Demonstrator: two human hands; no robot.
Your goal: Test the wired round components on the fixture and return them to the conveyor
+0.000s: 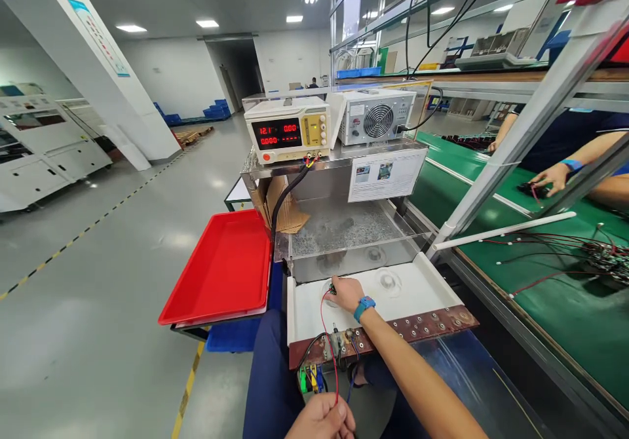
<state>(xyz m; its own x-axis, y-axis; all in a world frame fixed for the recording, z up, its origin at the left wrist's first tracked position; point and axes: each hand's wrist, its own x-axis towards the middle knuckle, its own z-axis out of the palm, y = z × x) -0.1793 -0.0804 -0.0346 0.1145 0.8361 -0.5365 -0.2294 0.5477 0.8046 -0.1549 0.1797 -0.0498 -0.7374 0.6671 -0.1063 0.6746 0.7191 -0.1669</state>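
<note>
My right hand [348, 293], with a blue band on its wrist, reaches over the white tray-like fixture [432, 283]. Its fingers are closed on a small circuit board [333, 289], mostly hidden by the hand, near a round clear disc on the left. From the board a thin red wire [324, 318] runs down toward me. Low in the view, my left hand [322, 418] pinches that wire between thumb and fingers. Between the hands lies a brown terminal strip [413, 326] with metal studs and a black cable, and coloured clips [310, 379] hang below it.
A power supply [287, 131] with red digits stands on a metal shelf ahead, beside a second unit [377, 119]. To the left is a red tray [223, 265]. On the right, a green bench [491, 255] carries wired boards [607, 259]; a co-worker's hand [553, 178] handles a dark part there.
</note>
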